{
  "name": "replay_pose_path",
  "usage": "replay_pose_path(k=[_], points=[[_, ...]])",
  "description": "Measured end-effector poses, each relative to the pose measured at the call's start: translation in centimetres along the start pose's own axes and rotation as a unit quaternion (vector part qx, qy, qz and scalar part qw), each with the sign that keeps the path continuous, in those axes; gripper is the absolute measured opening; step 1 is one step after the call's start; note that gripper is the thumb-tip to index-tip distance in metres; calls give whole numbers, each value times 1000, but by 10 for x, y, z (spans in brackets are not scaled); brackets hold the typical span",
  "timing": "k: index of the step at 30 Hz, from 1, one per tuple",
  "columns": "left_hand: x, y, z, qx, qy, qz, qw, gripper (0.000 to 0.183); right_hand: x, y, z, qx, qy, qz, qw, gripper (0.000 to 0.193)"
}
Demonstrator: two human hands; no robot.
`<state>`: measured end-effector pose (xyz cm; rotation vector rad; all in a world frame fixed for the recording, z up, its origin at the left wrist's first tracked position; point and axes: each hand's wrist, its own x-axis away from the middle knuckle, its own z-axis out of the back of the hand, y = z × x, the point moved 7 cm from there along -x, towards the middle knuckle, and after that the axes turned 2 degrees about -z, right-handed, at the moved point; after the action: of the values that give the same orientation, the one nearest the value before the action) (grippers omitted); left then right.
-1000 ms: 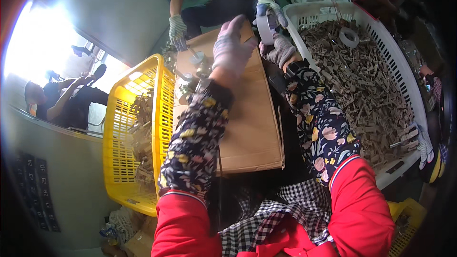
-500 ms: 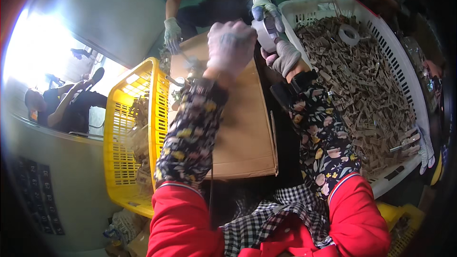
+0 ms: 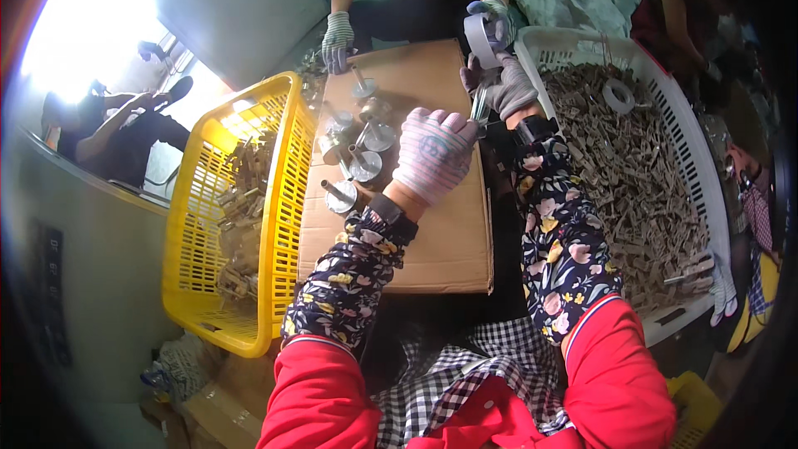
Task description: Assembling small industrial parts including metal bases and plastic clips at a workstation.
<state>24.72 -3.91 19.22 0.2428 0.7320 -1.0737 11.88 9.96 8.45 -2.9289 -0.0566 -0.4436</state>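
My left hand (image 3: 434,154), in a pale pink striped glove, is closed above the cardboard (image 3: 432,237), its fingertips at a clear shiny strip (image 3: 480,106) that looks like tape. That strip runs up toward my right hand (image 3: 509,90), in a grey glove, whose fingers are closed at the lower edge of a whitish roll of tape (image 3: 477,40). A co-worker's gloved hand (image 3: 499,23) is also at the roll, on its far side. Several metal discs with rods (image 3: 366,165) lie on the cardboard left of my left hand.
A yellow basket (image 3: 287,199) with brownish pieces stands at the left. On the right, a white crate (image 3: 694,170) is full of small grey-brown parts, with a pale ring (image 3: 618,96) on top. Across from me, the co-worker's other gloved hand (image 3: 337,43) is at the cardboard's edge.
My left hand has moved down and right, uncovering the metal discs. The clear strip now shows between my hands. The whole view has shifted somewhat.
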Motion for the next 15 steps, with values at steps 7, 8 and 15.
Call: replay_pose_path(k=[7,8,15], points=[[15,-5,1,2,8,41,999,10,-13,3,0,117,-26,-61,991,29],[15,-8,-1,2,7,43,999,10,-14,4,2,117,-25,-63,991,29],[23,-35,19,-6,40,89,995,9,31,-7,28,329,75,14,941,29]])
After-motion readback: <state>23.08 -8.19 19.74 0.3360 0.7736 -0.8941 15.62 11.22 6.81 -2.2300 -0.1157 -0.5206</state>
